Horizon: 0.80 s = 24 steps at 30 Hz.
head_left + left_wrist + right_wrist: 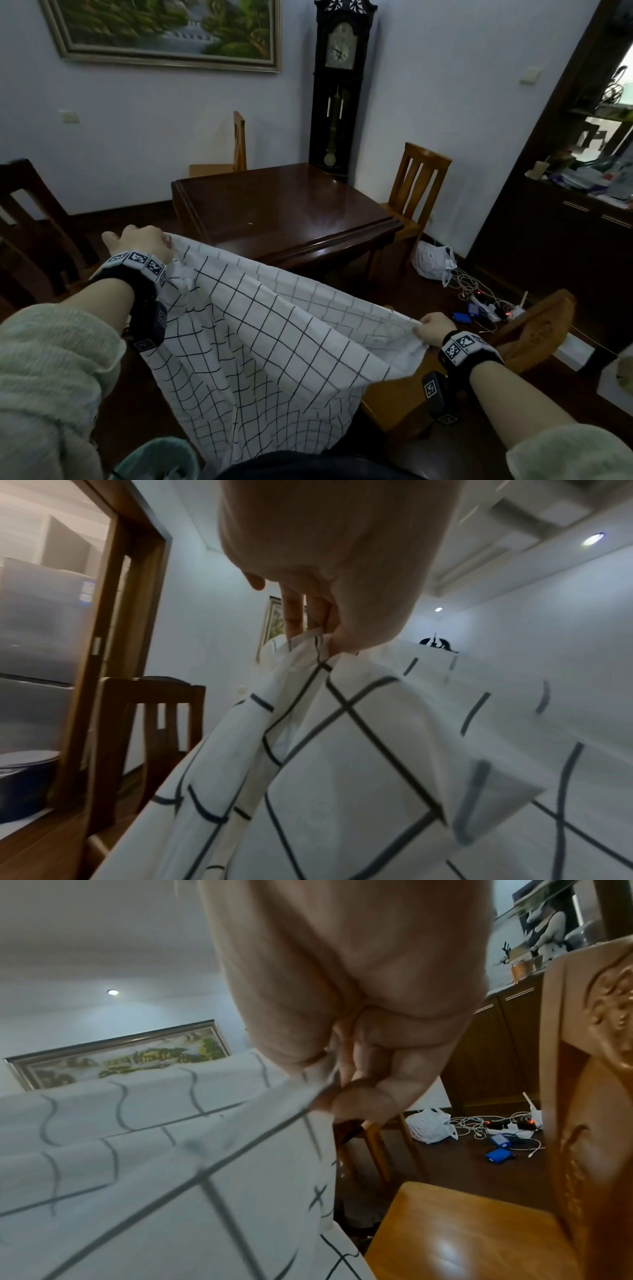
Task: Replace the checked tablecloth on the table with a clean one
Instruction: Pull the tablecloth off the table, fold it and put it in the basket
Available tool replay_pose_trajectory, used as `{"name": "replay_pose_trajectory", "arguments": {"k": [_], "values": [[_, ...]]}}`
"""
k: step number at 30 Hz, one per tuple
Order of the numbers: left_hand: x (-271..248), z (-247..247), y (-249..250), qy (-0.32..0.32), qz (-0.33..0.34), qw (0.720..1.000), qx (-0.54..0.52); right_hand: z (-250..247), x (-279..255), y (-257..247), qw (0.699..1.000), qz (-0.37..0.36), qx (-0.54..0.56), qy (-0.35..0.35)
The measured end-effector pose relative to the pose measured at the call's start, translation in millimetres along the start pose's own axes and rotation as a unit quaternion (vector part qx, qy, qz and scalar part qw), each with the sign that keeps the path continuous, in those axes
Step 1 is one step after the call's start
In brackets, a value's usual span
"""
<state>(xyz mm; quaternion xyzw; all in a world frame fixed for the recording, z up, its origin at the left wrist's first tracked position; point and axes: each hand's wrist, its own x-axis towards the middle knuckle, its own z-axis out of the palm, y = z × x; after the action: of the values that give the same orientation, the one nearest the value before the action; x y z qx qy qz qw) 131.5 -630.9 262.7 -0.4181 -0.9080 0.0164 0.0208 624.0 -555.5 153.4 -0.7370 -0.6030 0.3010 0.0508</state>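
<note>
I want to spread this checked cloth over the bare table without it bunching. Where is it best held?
Judging by its pose, at the top edge's two ends: left hand and right hand pinch the checked cloth there, so it hangs open facing the table.

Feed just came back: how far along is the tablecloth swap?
Done: the table top is bare, no cloth on it. In hand: the left hand and right hand each pinch an edge of the checked tablecloth, stretched between them short of the table. Left: spreading a cloth over the table.
</note>
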Motion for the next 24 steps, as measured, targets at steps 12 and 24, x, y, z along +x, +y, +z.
{"name": "replay_pose_trajectory", "arguments": {"k": [12, 24], "values": [[0.6, 26.5, -34.4, -0.028, -0.061, 0.998, -0.002, -36.0, -21.5, -8.6, 0.955, 0.022, 0.291, -0.045], [-2.9, 9.7, -38.1, -0.045, -0.056, 0.995, -0.062, -92.1, -6.4, -40.9, 0.979, -0.06, 0.124, 0.153]]}}
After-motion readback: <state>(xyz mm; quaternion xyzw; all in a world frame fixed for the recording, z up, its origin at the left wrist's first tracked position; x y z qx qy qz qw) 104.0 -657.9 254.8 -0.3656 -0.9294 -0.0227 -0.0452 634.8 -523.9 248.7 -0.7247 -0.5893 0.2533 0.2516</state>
